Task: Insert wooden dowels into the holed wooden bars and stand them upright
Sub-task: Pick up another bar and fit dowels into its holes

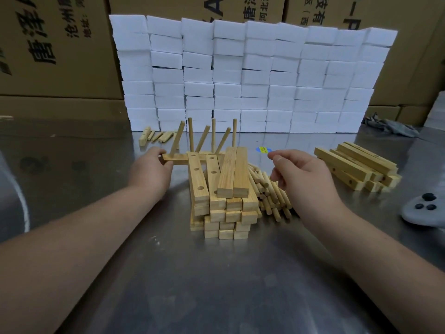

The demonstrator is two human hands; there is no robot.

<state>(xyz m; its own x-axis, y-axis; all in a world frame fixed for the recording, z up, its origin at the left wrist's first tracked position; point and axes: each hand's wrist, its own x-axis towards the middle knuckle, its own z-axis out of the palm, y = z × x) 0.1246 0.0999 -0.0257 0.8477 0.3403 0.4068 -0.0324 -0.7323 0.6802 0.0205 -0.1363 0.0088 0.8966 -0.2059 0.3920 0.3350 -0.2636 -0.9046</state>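
The left hand (154, 169) pinches one end of a long, pale wooden bar with holes (177, 159), just behind the tall stack of plain wooden bars (224, 189). Several thin round wooden dowels (190, 133) poke up out of it, some leaning. The right hand (296, 174) hangs above the heap of loose dowels (272, 194), fingers softly curled and holding nothing. I think this bar is being stood up, so next the right hand must reach down and pick up one dowel.
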